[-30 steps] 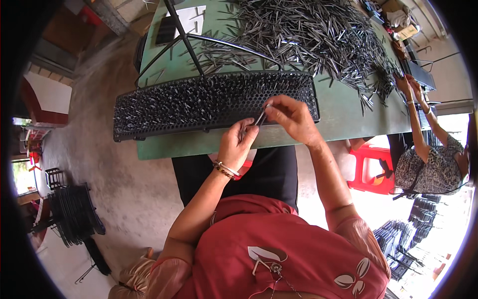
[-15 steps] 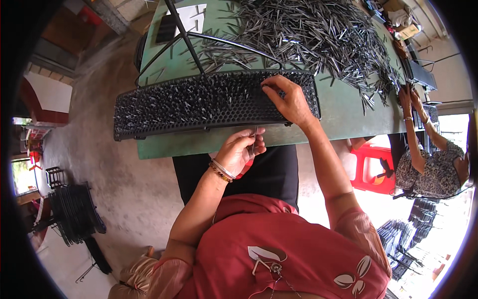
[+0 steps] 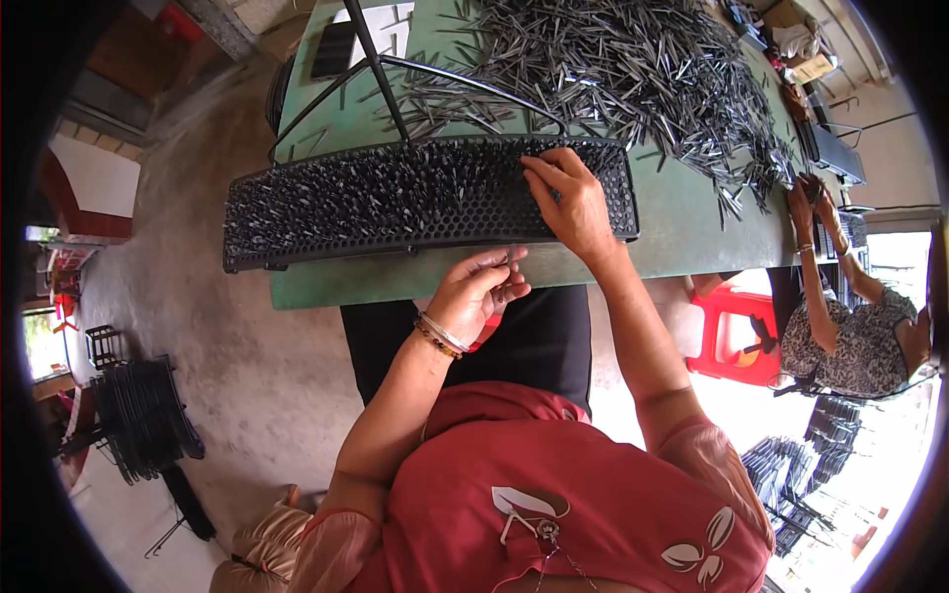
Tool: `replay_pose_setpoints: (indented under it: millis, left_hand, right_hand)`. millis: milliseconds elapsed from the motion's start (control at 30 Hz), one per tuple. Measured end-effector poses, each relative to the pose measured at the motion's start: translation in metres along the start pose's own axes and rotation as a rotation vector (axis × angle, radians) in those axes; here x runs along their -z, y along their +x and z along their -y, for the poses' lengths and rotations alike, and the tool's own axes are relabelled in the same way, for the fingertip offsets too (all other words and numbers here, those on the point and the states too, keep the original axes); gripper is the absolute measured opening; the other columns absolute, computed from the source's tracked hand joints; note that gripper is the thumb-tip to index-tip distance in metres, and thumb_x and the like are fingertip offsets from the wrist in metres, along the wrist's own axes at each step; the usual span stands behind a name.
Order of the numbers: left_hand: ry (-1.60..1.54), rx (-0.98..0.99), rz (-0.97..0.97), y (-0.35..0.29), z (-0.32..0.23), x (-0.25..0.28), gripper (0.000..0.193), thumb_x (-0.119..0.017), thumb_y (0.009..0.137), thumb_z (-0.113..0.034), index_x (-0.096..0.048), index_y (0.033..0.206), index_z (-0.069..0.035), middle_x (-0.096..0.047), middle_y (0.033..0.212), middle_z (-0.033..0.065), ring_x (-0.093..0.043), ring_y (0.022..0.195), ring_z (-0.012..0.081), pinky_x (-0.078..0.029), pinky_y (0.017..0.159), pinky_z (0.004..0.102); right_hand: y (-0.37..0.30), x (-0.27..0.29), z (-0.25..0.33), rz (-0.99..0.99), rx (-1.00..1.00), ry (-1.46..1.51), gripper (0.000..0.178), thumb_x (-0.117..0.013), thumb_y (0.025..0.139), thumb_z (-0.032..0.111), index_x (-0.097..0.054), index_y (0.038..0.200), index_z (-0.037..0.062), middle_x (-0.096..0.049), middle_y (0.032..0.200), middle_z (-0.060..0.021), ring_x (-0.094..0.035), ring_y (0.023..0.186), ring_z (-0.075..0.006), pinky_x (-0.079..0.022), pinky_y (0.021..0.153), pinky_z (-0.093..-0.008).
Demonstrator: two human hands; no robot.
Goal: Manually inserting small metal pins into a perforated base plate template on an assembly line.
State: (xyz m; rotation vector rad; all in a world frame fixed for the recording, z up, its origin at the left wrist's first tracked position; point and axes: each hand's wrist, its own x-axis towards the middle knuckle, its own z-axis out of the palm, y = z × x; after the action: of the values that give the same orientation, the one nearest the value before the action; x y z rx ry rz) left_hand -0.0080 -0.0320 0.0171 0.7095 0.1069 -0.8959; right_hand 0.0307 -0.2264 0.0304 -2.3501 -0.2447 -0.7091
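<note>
A long, curved black perforated panel lies across the near edge of the table. Dark bristle-like tips crowd its left and middle, while open round holes show along its front and toward the right end. My right hand is over the right part, thumb and forefinger pinched at the surface; whatever sits between them is too small to name. Below the panel's front edge is my left hand, palm turned up, its thumb and fingers closed on a thin dark strip that barely shows.
Many loose dark strips pile up on the green table. Bent black tubing rises behind the panel. A phone-like black object lies at the far left. Another person's hands work at right, near a red stool.
The left hand's fingertips have drawn together, and the strip that stood out between them is now mostly hidden. The right hand has shifted only slightly over the panel.
</note>
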Motion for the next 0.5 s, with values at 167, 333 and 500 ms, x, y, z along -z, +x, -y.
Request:
replay_pose_setpoints:
  millis: [167, 333, 500]
  left_hand:
    - [0.014, -0.004, 0.012, 0.000, 0.002, -0.001, 0.026, -0.048, 0.092, -0.004, -0.055, 0.116, 0.004, -0.058, 0.093, 0.0051, -0.058, 0.083, 0.0136, -0.053, 0.081, 0.0317]
    - [0.064, -0.009, -0.020, 0.003, -0.002, -0.007, 0.027, -0.049, 0.092, -0.005, -0.054, 0.117, 0.004, -0.059, 0.096, 0.0036, -0.057, 0.082, 0.0114, -0.052, 0.081, 0.0302]
    - [0.188, -0.214, -0.082, 0.011, -0.004, -0.015, 0.030, -0.054, 0.090, -0.006, -0.051, 0.120, -0.002, -0.058, 0.096, 0.0027, -0.056, 0.083, 0.0094, -0.051, 0.079, 0.0291]
  right_hand:
    - [-0.007, -0.003, 0.003, -0.054, -0.057, -0.022, 0.020, -0.063, 0.081, 0.003, -0.066, 0.101, 0.0026, -0.059, 0.090, -0.0113, -0.060, 0.076, -0.0256, -0.048, 0.065, -0.0326]
    - [-0.007, 0.005, 0.012, -0.084, -0.055, 0.019, 0.018, -0.064, 0.082, 0.007, -0.066, 0.099, 0.0006, -0.061, 0.091, -0.0118, -0.061, 0.076, -0.0238, -0.048, 0.066, -0.0312]
    - [-0.022, 0.037, 0.039, 0.323, -0.376, 0.479, 0.020, -0.065, 0.085, 0.013, -0.066, 0.099, -0.0012, -0.063, 0.086, -0.0082, -0.058, 0.077, -0.0114, -0.046, 0.065, -0.0251]
